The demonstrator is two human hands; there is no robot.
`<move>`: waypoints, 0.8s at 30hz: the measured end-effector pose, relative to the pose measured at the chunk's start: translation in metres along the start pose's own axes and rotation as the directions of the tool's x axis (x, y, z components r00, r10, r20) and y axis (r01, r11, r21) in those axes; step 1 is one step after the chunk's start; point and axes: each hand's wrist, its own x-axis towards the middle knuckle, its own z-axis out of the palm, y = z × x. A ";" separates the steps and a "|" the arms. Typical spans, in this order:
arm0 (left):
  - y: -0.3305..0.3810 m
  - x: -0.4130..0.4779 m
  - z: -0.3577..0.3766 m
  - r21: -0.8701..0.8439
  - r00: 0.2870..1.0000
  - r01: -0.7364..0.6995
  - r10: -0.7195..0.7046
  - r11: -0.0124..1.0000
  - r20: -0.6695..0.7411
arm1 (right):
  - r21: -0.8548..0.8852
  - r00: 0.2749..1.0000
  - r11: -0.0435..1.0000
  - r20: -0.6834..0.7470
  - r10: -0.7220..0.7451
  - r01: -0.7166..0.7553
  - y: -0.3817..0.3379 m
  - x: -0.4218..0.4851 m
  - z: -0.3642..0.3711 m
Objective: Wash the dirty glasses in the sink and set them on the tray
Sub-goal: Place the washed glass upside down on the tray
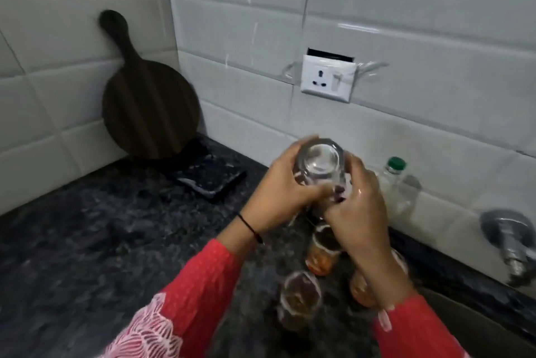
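Risk: wet glass (319, 165) slips from her grip and drops onto the dirty glasses (301, 296) standing right below on the counter (87, 241). Left hand (278, 195) and right hand (356, 207) both wrap the glass, base-up, held above the counter. Tray not clearly identifiable.

Both arms wear red sleeves of a finely textured fabric that end short of the wrists. The left sleeve (203, 294) carries a pale pink lace-like pattern of curved, leaf-shaped lines near the lower edge, and the right sleeve (417, 331) shows a small pink patch at its cuff. A thin black thread band (250, 227) circles the left wrist, and the fingernails (338, 190) look dark-painted.
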 end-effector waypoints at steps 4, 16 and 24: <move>-0.034 0.068 -0.103 -0.060 0.991 0.116 -0.119 0.991 -0.054 | 0.175 0.989 0.978 0.118 0.092 -0.112 -0.030 0.082 0.104; -0.201 0.160 -0.264 0.005 0.904 0.412 -0.407 0.911 -0.130 | 0.172 0.902 0.914 0.306 0.305 -0.368 0.008 0.174 0.362; -0.244 0.154 -0.275 -0.091 0.868 0.460 -0.469 0.883 -0.165 | 0.203 0.874 0.894 0.377 0.306 -0.400 0.031 0.168 0.417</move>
